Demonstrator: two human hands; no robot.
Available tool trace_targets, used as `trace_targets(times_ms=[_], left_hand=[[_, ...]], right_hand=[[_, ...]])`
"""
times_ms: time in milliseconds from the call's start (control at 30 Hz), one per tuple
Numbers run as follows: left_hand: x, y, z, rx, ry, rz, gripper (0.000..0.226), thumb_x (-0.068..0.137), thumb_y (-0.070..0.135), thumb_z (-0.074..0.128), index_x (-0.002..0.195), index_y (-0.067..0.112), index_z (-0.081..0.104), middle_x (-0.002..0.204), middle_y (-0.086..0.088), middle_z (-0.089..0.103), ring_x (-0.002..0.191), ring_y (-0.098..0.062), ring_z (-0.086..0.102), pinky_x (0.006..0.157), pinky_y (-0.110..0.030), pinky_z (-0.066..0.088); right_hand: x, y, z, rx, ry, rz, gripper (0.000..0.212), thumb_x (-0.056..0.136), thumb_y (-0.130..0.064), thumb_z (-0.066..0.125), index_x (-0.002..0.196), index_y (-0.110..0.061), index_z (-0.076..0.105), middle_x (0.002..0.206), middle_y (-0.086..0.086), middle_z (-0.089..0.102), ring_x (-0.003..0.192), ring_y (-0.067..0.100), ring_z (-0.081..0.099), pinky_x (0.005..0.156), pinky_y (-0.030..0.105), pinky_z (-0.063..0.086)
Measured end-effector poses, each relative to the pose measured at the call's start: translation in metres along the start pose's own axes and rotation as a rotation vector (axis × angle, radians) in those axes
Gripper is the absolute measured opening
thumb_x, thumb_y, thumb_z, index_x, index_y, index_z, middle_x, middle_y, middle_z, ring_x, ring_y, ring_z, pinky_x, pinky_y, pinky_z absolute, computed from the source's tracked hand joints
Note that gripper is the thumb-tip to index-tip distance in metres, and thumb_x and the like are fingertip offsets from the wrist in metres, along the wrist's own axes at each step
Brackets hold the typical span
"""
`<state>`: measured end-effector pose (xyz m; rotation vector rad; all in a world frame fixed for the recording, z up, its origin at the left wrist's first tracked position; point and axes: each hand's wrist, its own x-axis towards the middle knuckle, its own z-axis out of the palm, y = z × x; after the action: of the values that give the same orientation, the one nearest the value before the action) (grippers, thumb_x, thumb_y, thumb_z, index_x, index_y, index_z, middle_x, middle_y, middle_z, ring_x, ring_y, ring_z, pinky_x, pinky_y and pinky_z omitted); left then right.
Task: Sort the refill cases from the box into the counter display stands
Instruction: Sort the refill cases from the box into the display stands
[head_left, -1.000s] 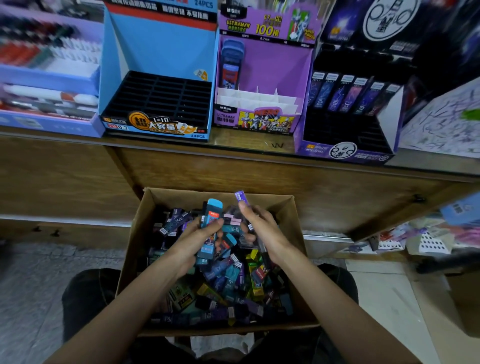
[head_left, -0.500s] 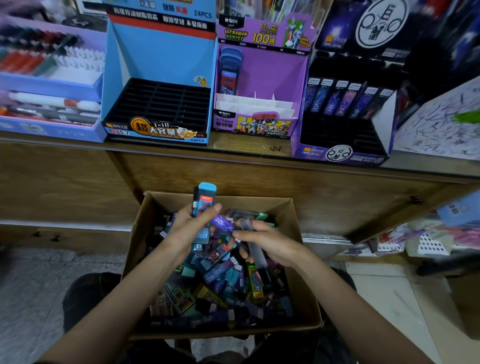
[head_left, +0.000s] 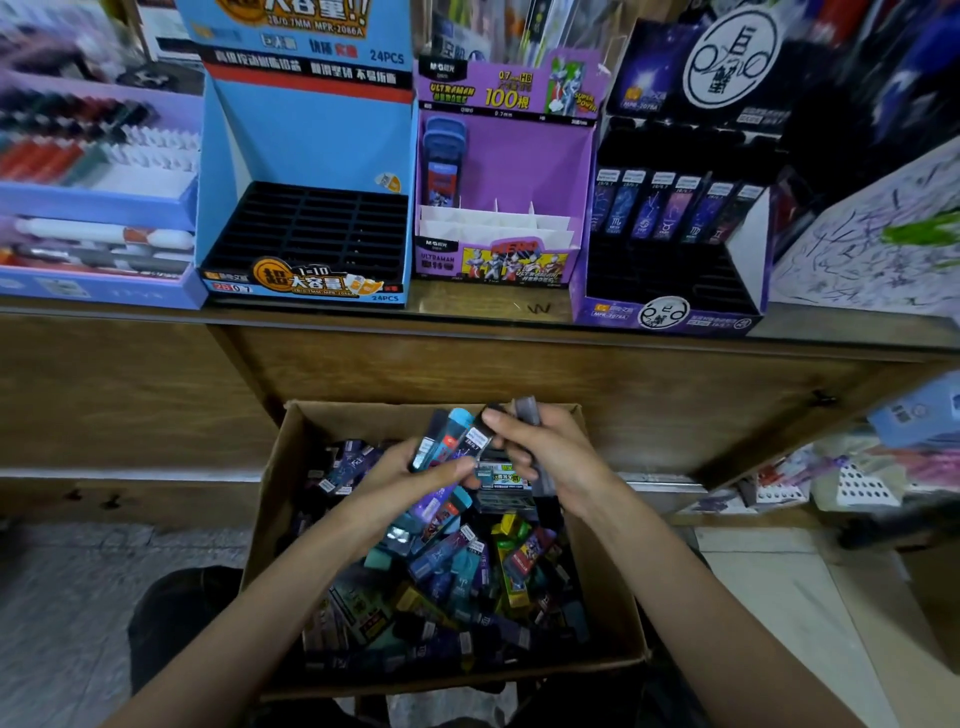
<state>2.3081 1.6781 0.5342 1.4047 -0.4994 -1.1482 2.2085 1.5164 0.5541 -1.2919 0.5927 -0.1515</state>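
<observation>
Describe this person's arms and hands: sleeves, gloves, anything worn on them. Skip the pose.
The left forearm and the right forearm are bare as far as the picture's bottom edge: no sleeves show. The left hand and the right hand are bare too, without gloves. No watch, bracelet or ring can be seen, though some fingers are partly hidden.

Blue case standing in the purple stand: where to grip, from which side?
Grip the blue case by its exposed upper half, coming from the front-right. It stands upright at the back left of the purple stand; white dividers cover its foot, the stand's wall crowds its left edge, and the bay to its right looks free.
</observation>
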Motion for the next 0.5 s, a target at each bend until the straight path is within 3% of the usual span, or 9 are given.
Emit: trace_targets(times_ms=[100, 200, 300, 500], left_hand=[[0.005, 0.004, 0.01, -0.057, 0.072, 0.012, 0.037, 0.071, 0.035, 0.074, 0.1, 0.014, 0.066, 0.085, -0.01, 0.073, 0.062, -0.009, 0.064, 0.054, -0.021, 0.049], [0.006, 0.002, 0.011, -0.134, 0.138, -0.001, 0.04, 0.065, 0.034, 0.075, 0.098, 0.013, 0.064, 0.079, -0.008, 0.072, 0.057, -0.012, 0.061, 0.052, -0.022, 0.049], [0.005, 0.0, 0.009, -0.144, 0.189, 0.023, 0.036, 0.066, 0.032, 0.075, 0.095, 0.015, 0.064, 0.074, -0.004, 0.07, 0.061, -0.014, 0.061, 0.054, -0.023, 0.05], [0.006, 0.004, 0.01, -0.154, 0.311, 0.11, 0.033, 0.065, 0.034, 0.072, 0.092, 0.017, 0.064, 0.071, 0.005, 0.071, 0.065, -0.008, 0.066, 0.058, -0.022, 0.054]], right_hand=[[-0.001, -0.007, 0.007, -0.026, -0.019, -0.024, 0.023, 0.085, -0.028, 0.066, 0.071, -0.013, 0.056, 0.061, 0.0, 0.05, 0.043, 0.005, 0.037, 0.038, 0.017, 0.029], [-0.005, -0.011, 0.008, 0.015, -0.008, 0.037, 0.027, 0.094, -0.042, 0.048, 0.097, -0.016, 0.056, 0.07, 0.0, 0.054, 0.053, 0.008, 0.041, 0.049, 0.021, 0.035], [-0.011, -0.009, 0.004, 0.092, -0.025, 0.06, 0.03, 0.099, -0.03, 0.026, 0.104, -0.017, 0.053, 0.075, 0.0, 0.06, 0.069, 0.011, 0.049, 0.066, 0.026, 0.038], [-0.019, -0.007, 0.005, -0.182, -0.123, 0.07, 0.017, 0.095, -0.005, 0.044, 0.107, -0.016, 0.05, 0.099, 0.006, 0.065, 0.099, 0.017, 0.059, 0.087, 0.026, 0.043]])
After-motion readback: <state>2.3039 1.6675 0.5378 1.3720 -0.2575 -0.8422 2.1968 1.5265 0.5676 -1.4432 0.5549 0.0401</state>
